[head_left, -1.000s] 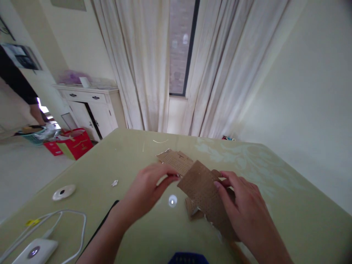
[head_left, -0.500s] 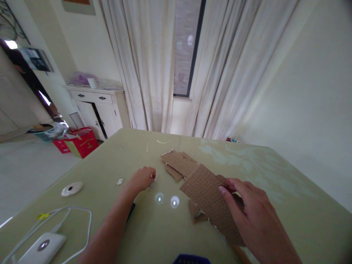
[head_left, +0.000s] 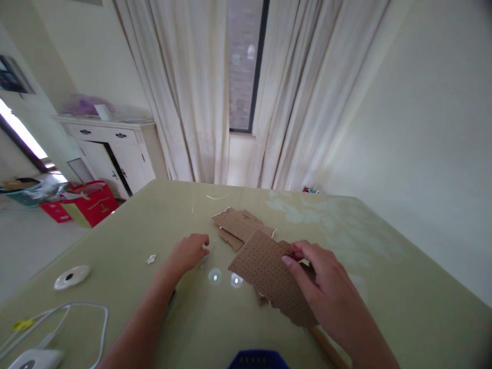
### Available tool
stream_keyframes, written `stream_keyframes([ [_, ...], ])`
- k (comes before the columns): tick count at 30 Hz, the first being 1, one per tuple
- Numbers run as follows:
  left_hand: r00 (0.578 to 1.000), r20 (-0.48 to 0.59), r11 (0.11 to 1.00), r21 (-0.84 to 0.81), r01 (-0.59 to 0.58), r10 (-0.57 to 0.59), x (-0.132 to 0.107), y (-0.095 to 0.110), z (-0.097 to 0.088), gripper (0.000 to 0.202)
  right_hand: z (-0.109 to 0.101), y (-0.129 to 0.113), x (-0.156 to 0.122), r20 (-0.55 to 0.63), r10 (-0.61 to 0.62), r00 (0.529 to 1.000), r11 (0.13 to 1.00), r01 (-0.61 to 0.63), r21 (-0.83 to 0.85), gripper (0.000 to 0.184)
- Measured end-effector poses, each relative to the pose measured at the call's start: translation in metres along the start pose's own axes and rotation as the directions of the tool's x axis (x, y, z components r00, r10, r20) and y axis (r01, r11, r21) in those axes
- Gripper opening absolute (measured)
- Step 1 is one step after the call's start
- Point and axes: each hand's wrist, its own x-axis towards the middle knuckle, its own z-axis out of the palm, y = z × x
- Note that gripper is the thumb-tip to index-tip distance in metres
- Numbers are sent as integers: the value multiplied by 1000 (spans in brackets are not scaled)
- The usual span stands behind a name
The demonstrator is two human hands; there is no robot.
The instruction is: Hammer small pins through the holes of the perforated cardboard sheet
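Observation:
My right hand (head_left: 326, 277) pinches a torn piece of perforated brown cardboard (head_left: 269, 271) between thumb and fingers, tilted above the table. Partly covered by it lies a smaller brown scrap (head_left: 262, 300). Behind it, more torn cardboard (head_left: 240, 225) is stacked flat on the table. My left hand (head_left: 191, 251) is low over the table, left of the cardboard, with a gap between thumb and forefinger. Just under its fingertips are small clear or whitish bits (head_left: 203, 261), too small to make out.
The greenish table (head_left: 184, 323) also carries a white scrap (head_left: 151, 259), a white disc with a dark centre (head_left: 72, 277), a white cable (head_left: 105, 323) and a white device (head_left: 34, 360). A blue object (head_left: 258, 360) shows at the bottom edge, a brown stick-like thing (head_left: 326, 348) beside it.
The view has shifted to the right. My left thumb and forefinger have parted above the small bits. My right hand still holds the cardboard, now covering more of the scrap beneath.

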Motion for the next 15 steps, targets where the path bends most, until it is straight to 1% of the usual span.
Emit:
stream_keyframes([
  [2, 990, -92, 992, -57, -114, 108, -9, 17, -12, 24, 0, -3, 0, 72, 14, 997, 998, -18, 59, 14],
  [3, 972, -138, 974, -99, -204, 190, -15, 28, -17, 29, 0, -5, 0, 114, 14, 993, 996, -24, 90, 13],
  [4, 939, -184, 935, -155, -319, 290, -21, 40, -22, 35, 0, -7, 0, 154, 11, 988, 992, -30, 121, 12],
  [5, 887, -224, 863, -227, -450, 404, -28, 52, -25, 40, -1, -9, 0, 186, 8, 983, 988, -36, 149, 11],
  [6, 820, -259, 761, -308, -571, 511, -35, 64, -28, 43, -1, -10, 0, 209, 4, 978, 984, -41, 174, 11],
  [7, 752, -289, 645, -389, -657, 592, -40, 74, -29, 42, -2, -11, -1, 226, 2, 974, 980, -47, 195, 10],
  [8, 702, -314, 543, -462, -701, 639, -46, 83, -29, 37, -4, -12, -2, 240, 2, 971, 975, -54, 213, 9],
  [9, 679, -328, 475, -519, -711, 657, -49, 90, -29, 30, -5, -13, -2, 253, 1, 968, 971, -62, 232, 9],
  [10, 679, -329, 448, -554, -702, 657, -52, 95, -28, 23, -6, -13, -3, 267, 2, 964, 965, -72, 251, 8],
  [12, 687, -338, 429, -584, -689, 643, -55, 100, -25, 17, -7, -13, -4, 295, 4, 955, 954, -92, 285, 7],
  [15, 677, -321, 405, -606, -684, 662, -54, 99, -17, 21, -8, -12, -4, 317, 2, 948, 940, -110, 323, 7],
])
